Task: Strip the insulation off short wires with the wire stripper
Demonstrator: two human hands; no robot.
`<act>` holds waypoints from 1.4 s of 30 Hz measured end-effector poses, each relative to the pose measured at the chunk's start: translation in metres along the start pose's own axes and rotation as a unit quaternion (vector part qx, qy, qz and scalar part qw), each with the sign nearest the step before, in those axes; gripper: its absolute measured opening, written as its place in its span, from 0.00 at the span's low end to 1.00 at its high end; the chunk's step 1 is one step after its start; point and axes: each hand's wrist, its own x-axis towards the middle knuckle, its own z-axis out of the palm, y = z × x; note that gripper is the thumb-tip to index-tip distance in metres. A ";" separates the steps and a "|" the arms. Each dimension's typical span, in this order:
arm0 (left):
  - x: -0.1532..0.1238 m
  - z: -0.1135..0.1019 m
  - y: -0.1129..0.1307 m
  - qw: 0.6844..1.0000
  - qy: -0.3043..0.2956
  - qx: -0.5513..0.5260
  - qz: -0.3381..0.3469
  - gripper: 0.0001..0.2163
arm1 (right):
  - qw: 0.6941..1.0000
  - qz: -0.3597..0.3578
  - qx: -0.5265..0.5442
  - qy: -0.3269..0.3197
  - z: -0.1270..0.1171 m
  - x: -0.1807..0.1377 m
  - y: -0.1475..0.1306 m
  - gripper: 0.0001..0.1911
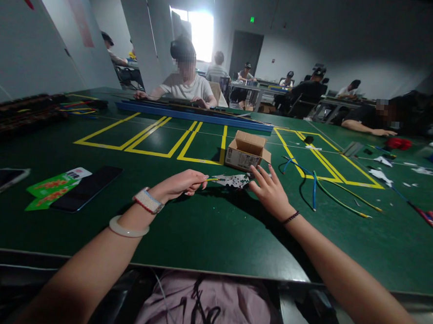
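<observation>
My left hand (188,183) is closed, thumb and fingertips pinching a thin yellow-green wire (212,180). The wire's end points right and meets the jaws of the wire strippers (235,181), a flat silver tool with notched holes. My right hand (272,191) is around the handle end of the strippers, some fingers raised and spread; the handles are mostly hidden beneath it. Just beyond the tool stands an open cardboard box (243,158). To the right of my right hand lie blue wires (314,190) and yellow-green wires (341,199) with metal ends.
On the left lie a dark phone (88,188), a green packet (49,193) and another phone (2,183). Yellow tape (151,153) marks rectangles on the green table (204,239). A blue trunking strip (193,114) crosses the far side, where a co-worker (186,84) sits. Scraps (380,177) lie right.
</observation>
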 end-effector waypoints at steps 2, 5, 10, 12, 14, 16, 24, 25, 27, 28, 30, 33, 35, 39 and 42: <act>0.001 0.001 -0.001 1.000 0.002 0.001 0.007 0.16 | 1.000 0.001 0.003 -0.008 0.002 -0.001 0.000 0.07; 0.001 0.004 -0.001 1.000 0.010 0.008 0.012 0.16 | 0.999 0.002 0.022 -0.029 0.005 -0.002 0.000 0.10; 0.001 0.005 -0.001 1.000 0.009 0.003 0.015 0.16 | 0.998 -0.003 0.035 -0.045 0.005 -0.003 0.002 0.14; 0.001 0.004 -0.001 1.000 0.005 0.004 0.018 0.16 | 0.999 -0.011 0.019 -0.044 0.005 -0.003 0.002 0.14; 0.001 0.004 -0.001 1.000 0.001 0.006 0.020 0.16 | 0.999 -0.010 0.011 -0.038 0.005 -0.003 0.003 0.11; 0.001 0.005 0.000 1.000 0.002 0.007 0.018 0.15 | 0.999 0.000 0.029 -0.030 0.007 -0.004 0.004 0.08; 0.000 0.007 0.002 1.000 0.009 0.018 0.019 0.16 | 0.987 0.033 0.156 0.006 0.012 -0.009 0.006 0.08; 0.000 0.007 0.001 1.000 0.010 0.020 0.021 0.16 | 0.988 0.034 0.151 0.005 0.012 -0.009 0.006 0.07; 0.001 0.007 0.000 0.999 0.015 0.024 0.025 0.16 | 0.990 0.038 0.134 0.004 0.011 -0.009 0.008 0.07; 0.002 0.007 0.000 0.999 0.019 0.028 0.027 0.16 | 0.991 0.039 0.124 0.004 0.010 -0.009 0.009 0.08; 0.002 0.008 -0.001 0.998 0.024 0.039 0.031 0.16 | 0.994 0.037 0.107 0.009 0.008 -0.008 0.011 0.10; 0.003 0.010 -0.001 0.997 0.035 0.064 0.036 0.17 | 0.996 0.036 0.084 0.022 0.003 -0.007 0.015 0.12; 0.002 0.012 0.000 0.994 0.045 0.088 0.037 0.18 | 0.997 0.038 0.069 0.024 -0.001 -0.007 0.015 0.12; 0.000 0.018 0.004 0.989 0.065 0.129 0.040 0.18 | 0.999 0.039 0.035 0.011 -0.007 -0.005 0.014 0.12; -0.001 0.020 0.007 0.988 0.069 0.130 0.044 0.18 | 0.999 0.037 0.030 0.002 -0.008 -0.005 0.013 0.11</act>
